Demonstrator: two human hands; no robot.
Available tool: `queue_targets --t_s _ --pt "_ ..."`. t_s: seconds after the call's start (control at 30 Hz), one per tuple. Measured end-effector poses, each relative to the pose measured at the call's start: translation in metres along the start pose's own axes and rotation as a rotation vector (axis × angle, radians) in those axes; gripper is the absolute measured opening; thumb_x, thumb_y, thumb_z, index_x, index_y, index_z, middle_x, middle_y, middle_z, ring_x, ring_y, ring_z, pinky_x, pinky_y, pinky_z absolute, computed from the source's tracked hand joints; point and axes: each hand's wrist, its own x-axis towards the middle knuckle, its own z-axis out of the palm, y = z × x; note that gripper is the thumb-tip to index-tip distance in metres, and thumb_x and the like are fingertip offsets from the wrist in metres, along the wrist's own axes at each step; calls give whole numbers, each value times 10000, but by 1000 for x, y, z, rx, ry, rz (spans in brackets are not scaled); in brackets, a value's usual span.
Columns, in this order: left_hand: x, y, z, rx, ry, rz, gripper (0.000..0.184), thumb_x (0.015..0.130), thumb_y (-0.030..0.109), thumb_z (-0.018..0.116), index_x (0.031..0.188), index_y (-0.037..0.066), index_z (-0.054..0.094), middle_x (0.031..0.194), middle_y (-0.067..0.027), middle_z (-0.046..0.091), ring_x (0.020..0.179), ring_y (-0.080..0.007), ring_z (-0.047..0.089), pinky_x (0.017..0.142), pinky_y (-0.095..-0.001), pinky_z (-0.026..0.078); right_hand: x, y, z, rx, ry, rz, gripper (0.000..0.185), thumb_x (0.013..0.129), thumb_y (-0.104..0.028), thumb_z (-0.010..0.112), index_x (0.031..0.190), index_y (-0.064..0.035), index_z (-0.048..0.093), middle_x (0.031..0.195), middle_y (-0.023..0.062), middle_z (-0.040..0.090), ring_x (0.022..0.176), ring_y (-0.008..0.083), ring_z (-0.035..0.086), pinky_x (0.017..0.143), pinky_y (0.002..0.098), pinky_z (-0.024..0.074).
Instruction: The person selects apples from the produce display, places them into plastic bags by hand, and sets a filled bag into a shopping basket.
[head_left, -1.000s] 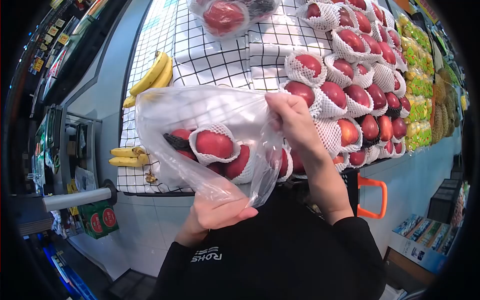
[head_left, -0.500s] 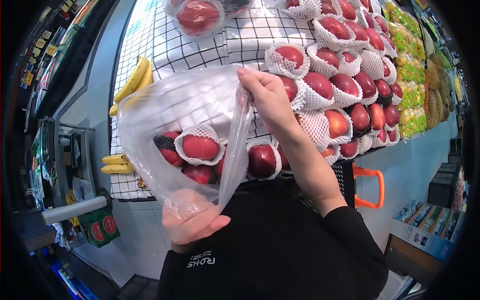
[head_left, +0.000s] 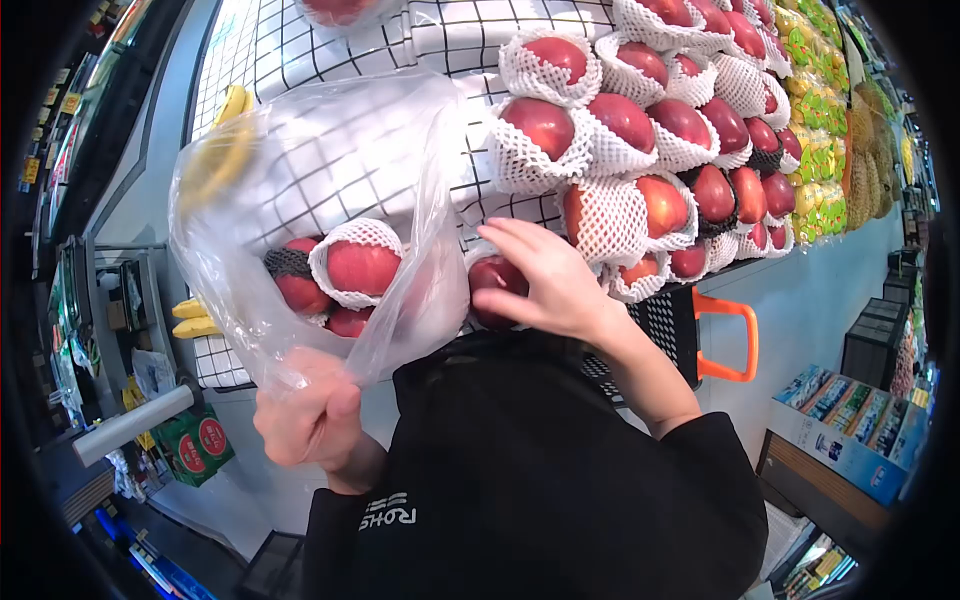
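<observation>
My left hand (head_left: 312, 412) is closed in a fist on the lower edge of a clear plastic bag (head_left: 425, 230), which hangs spread above the checked cloth. Through the film show several red fruits, one in a white foam net (head_left: 363, 265) and one with a black net (head_left: 300, 280); whether they lie inside or behind the bag I cannot tell. Right of the bag, my right hand (head_left: 550, 285) has its fingers apart over a dark red fruit (head_left: 492, 272), the thumb lying across its front. That hand covers part of this fruit.
Rows of red fruit in foam nets (head_left: 622, 122) fill the right of the checked table (head_left: 480, 45). Bananas (head_left: 232, 150) lie at its left edge, yellow packages (head_left: 815, 110) at the far right. Near my right forearm stands a black basket (head_left: 650, 340) with an orange handle (head_left: 752, 340).
My right hand has let go of the bag's upper edge and moved down to the dark red fruit. My left hand, still gripping the bag, has shifted left in view.
</observation>
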Motion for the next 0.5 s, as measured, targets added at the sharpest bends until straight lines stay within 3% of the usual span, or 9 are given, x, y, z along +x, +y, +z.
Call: queue_targets --t_s 0.07,0.1,0.3,0.5 --pt "-7 -4 -1 -30 41 -47 267 821 177 744 690 -30 636 556 -88 594 491 -208 579 506 -292 456 -16 -2 6 -200 -266 1 962 671 -449 791 1398 -4 346 1395 255 398 1271 397 420 1064 516 322" --pt "-10 -5 -2 -16 75 -63 273 835 190 733 703 -28 636 565 -94 604 502 -207 584 512 -294 462 -21 -2 12 -290 -375 12 1022 648 -413 816 1427 -18 286 1427 262 342 1306 399 377 1079 558 280" --pt "-25 -18 -8 74 247 -52 314 885 237 691 763 -47 634 599 -132 632 537 -195 596 546 -300 488 -20 -1 22 -421 -391 -27 1087 561 -295 870 1437 -48 276 1422 245 339 1260 373 421 1047 557 320" --pt "-11 -14 -11 8 305 -54 339 896 249 681 778 -65 637 584 -143 625 527 -187 584 564 -316 496 -11 14 30 -279 -329 -81 942 534 -184 830 1344 -22 377 1170 195 495 1047 353 531 922 470 446"
